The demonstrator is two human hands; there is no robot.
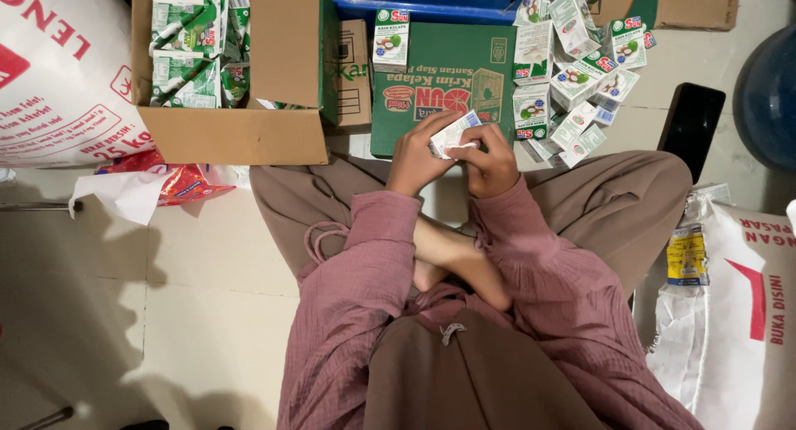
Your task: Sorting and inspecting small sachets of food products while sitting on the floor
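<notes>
— Both hands meet in front of the crossed legs. What sits between them?

— One small white-and-green flattened paper carton [452, 135], pinched from both sides. The left hand [414, 158] closes on its lower-left end, the right hand [491, 165] on its lower-right edge — neither is nearer, both are touching it.

— Which way does it lie?

— Its long axis runs tilted, low near the left hand and rising up and to the right in the head view. The carton pokes out above and beyond the fingers [438, 125], away from the body, so most of its face shows past the knuckles.

— Are the fingers clamped?

— Curled and gripping on both hands, thumbs tucked underneath where I cannot see them.

— And further out?

— Just past the hands lies a flat green printed cardboard box [439, 86] on the floor. Right of it, a loose heap of the same small cartons [580, 73]. To the far left, an open brown cardboard box [236, 131] is packed with more of them.
</notes>
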